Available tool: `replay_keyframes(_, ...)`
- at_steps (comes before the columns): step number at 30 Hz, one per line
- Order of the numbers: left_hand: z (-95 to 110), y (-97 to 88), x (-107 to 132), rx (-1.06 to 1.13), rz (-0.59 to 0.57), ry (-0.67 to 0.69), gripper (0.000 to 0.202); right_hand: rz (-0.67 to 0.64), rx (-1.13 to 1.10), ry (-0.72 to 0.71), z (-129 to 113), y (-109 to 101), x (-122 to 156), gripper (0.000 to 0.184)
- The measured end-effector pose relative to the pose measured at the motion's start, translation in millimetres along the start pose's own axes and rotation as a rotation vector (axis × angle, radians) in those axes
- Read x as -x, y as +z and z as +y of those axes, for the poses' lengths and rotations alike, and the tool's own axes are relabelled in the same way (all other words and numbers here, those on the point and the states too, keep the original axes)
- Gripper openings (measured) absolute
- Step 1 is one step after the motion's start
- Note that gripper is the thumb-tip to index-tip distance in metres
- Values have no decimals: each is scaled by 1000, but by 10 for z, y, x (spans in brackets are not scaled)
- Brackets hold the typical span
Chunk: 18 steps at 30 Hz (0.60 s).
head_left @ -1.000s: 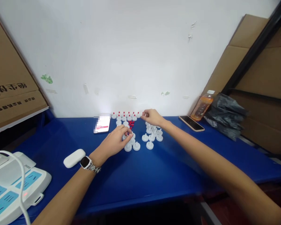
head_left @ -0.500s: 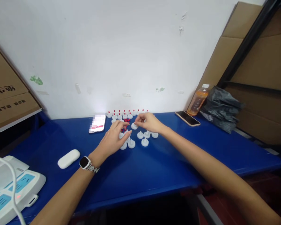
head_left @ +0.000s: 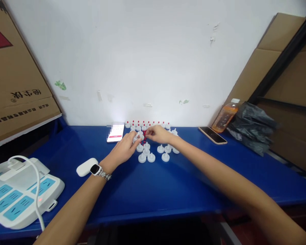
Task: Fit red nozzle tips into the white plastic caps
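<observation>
My left hand [head_left: 124, 147] is closed on a white nozzle cap [head_left: 137, 137], a round base with a short spout, held just above the table. Close beside it, my right hand [head_left: 158, 134] reaches over a small pile of red tips [head_left: 144, 133], thumb and fingers pinched together. Whether a tip is between those fingers is too small to tell. White nozzle caps without red tips [head_left: 151, 157] stand in front of and to the right of the pile. Along the wall runs a row of white caps with red tips [head_left: 143, 124] on their spouts.
A lit phone [head_left: 115, 132] lies left of the caps, near a white case [head_left: 87, 167] and a power strip [head_left: 22, 200] with a cable. On the right are a dark phone [head_left: 212, 135], an orange drink bottle [head_left: 224, 116] and a black plastic bag [head_left: 255, 127]. Cardboard boxes flank the table.
The white cap that my right hand held is now apparently in my left hand. My right hand has moved to the red tips. The whole view has shifted slightly.
</observation>
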<state>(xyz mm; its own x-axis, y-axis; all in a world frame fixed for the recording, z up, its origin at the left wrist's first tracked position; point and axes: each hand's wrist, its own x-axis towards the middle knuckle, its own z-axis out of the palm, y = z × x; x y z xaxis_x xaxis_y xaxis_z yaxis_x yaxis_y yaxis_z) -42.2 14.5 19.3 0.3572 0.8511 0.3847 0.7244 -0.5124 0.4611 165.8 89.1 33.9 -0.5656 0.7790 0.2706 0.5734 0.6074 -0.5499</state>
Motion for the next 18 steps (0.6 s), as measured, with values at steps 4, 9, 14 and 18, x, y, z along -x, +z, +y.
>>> replay_keyframes(4, -5, -22, 11, -9, -2, -2, 28, -128, 194, -22, 41, 47, -132, 11)
replay_keyframes(9, 21, -11, 26, -4, -22, 15, 26, -223, 309, -19, -85, 66, -197, 10)
replay_keyframes(14, 24, 9, 35, 19, -19, 16, 26, -229, 340, -3, -116, 58, -200, 7)
replay_keyframes(18, 48, 9, 36, 25, -21, 19, 27, -124, 129, 60, -90, 24, -137, 4)
